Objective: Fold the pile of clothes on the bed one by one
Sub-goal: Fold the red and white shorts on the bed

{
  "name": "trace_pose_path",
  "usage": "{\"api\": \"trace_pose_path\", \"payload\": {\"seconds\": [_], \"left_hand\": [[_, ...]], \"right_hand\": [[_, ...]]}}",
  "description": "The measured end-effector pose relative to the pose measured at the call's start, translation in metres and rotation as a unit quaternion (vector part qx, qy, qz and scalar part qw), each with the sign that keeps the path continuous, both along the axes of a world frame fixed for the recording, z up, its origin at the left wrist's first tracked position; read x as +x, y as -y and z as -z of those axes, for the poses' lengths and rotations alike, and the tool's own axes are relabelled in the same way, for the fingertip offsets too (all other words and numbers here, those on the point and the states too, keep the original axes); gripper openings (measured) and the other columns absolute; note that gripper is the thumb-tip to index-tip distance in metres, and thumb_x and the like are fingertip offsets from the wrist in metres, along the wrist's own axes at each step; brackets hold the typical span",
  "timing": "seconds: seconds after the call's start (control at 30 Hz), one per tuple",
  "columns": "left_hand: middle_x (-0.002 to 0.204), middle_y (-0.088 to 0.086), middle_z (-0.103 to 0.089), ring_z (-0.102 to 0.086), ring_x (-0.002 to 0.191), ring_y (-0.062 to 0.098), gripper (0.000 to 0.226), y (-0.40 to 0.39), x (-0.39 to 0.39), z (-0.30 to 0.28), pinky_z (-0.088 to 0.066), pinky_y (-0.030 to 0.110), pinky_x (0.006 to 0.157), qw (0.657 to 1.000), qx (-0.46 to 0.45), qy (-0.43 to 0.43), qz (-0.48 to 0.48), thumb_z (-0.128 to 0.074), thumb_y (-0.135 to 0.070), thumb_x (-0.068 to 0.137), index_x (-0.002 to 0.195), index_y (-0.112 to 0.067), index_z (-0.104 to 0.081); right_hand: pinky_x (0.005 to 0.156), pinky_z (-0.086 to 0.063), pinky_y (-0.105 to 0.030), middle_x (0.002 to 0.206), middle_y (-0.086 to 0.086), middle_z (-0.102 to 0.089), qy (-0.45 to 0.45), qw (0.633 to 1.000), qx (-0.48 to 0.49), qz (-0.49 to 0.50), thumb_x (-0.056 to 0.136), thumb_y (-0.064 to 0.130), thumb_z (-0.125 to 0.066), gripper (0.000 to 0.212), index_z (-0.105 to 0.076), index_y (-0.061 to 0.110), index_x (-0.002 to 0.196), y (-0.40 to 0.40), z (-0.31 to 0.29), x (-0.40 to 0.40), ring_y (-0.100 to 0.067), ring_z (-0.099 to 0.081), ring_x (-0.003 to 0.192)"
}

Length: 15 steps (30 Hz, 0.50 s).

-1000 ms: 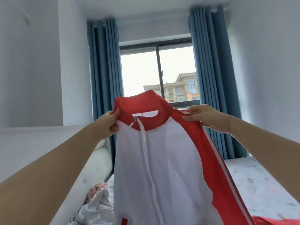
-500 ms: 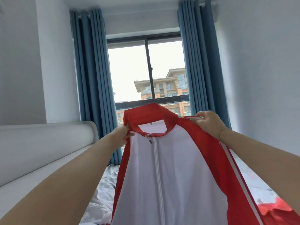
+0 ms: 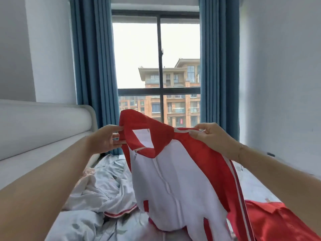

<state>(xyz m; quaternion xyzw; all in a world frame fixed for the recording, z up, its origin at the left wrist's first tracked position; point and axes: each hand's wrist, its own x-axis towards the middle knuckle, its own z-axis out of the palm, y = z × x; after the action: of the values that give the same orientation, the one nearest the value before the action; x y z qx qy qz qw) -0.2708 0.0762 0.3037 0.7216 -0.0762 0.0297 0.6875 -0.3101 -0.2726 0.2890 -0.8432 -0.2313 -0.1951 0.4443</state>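
Pinching the red-and-white zip jacket (image 3: 175, 185) at its shoulders, left hand (image 3: 104, 139) and right hand (image 3: 213, 138) hold it above the bed (image 3: 104, 223); no legible writing.

One head-worn camera, looking forward along the bed toward the window.

The single wide-angle view sits at the person's head, aimed level to slightly down, so both forearms reach in from the near corners. It faces the far window (image 3: 159, 56) straight on, with the curtains (image 3: 90, 66) on either side. The bed (image 3: 90, 221) fills the near lower part, the headboard (image 3: 43, 122) runs along the left, and the walls bend at the edges.
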Motion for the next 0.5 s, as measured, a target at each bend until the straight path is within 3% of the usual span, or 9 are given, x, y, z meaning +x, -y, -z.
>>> {"api": "trace_pose_path", "payload": {"seconds": [0.07,0.13,0.2,0.3,0.37,0.43,0.5], "left_hand": [[0.096,0.012,-0.064,-0.065,0.093,0.027,0.027,-0.034,-0.011,0.041,-0.043,0.045,0.106,0.999,-0.013,-0.034,-0.004,-0.067,-0.016,0.08,0.104,-0.005,-0.063],[0.074,0.008,-0.06,-0.062,0.069,0.019,0.01,-0.066,-0.021,0.083,-0.049,0.034,0.086,0.997,-0.051,-0.058,-0.014,-0.06,-0.014,0.077,0.081,-0.005,-0.062],[0.06,0.002,-0.048,-0.046,0.053,0.013,0.017,-0.103,-0.024,0.125,-0.038,0.024,0.064,0.989,-0.097,-0.101,-0.047,-0.053,-0.015,0.079,0.063,-0.009,-0.054],[0.063,0.003,-0.047,-0.044,0.058,0.014,0.014,-0.16,-0.031,0.181,-0.036,0.024,0.064,0.972,-0.127,-0.16,-0.116,-0.059,-0.02,0.072,0.072,-0.007,-0.053],[0.053,0.003,-0.05,-0.048,0.05,0.014,0.017,-0.192,-0.038,0.209,-0.036,0.023,0.061,0.961,-0.127,-0.183,-0.167,-0.055,-0.021,0.078,0.07,-0.006,-0.054],[0.044,0.002,-0.049,-0.047,0.04,0.014,0.029,-0.217,-0.048,0.226,-0.035,0.024,0.055,0.949,-0.123,-0.198,-0.214,-0.05,-0.021,0.081,0.056,-0.007,-0.056],[0.051,0.006,-0.058,-0.056,0.05,0.019,0.025,-0.242,-0.056,0.234,-0.043,0.027,0.062,0.934,-0.152,-0.184,-0.266,-0.05,-0.019,0.07,0.053,-0.006,-0.063]], "right_hand": [[0.061,-0.047,-0.048,0.089,-0.037,-0.061,-0.046,0.998,-0.023,-0.038,0.093,0.035,-0.061,0.018,-0.071,0.02,0.09,-0.034,0.037,0.0,-0.028,-0.052,0.064],[0.061,-0.044,-0.044,0.088,-0.037,-0.06,-0.098,0.992,-0.044,-0.073,0.092,0.035,-0.061,0.017,-0.071,0.022,0.089,-0.071,0.078,-0.004,-0.028,-0.052,0.063],[0.06,-0.043,-0.039,0.079,-0.028,-0.065,-0.142,0.982,-0.055,-0.108,0.093,0.032,-0.063,0.013,-0.072,0.022,0.091,-0.108,0.12,-0.012,-0.026,-0.053,0.062],[0.058,-0.04,-0.027,0.068,-0.002,-0.058,-0.166,0.97,-0.068,-0.162,0.094,0.019,-0.062,0.011,-0.069,0.013,0.088,-0.165,0.181,-0.026,-0.011,-0.049,0.061],[0.054,-0.031,-0.017,0.058,0.014,-0.046,-0.162,0.966,-0.077,-0.188,0.094,0.014,-0.06,0.021,-0.061,0.02,0.074,-0.204,0.216,-0.034,0.0,-0.038,0.055],[0.054,-0.029,-0.017,0.054,0.016,-0.042,-0.153,0.96,-0.103,-0.213,0.095,0.016,-0.057,0.026,-0.054,0.028,0.071,-0.243,0.248,-0.038,0.0,-0.036,0.053],[0.058,-0.033,-0.019,0.057,0.018,-0.047,-0.153,0.948,-0.135,-0.244,0.096,0.022,-0.053,0.016,-0.058,0.03,0.082,-0.283,0.274,-0.045,-0.001,-0.042,0.055]]}}
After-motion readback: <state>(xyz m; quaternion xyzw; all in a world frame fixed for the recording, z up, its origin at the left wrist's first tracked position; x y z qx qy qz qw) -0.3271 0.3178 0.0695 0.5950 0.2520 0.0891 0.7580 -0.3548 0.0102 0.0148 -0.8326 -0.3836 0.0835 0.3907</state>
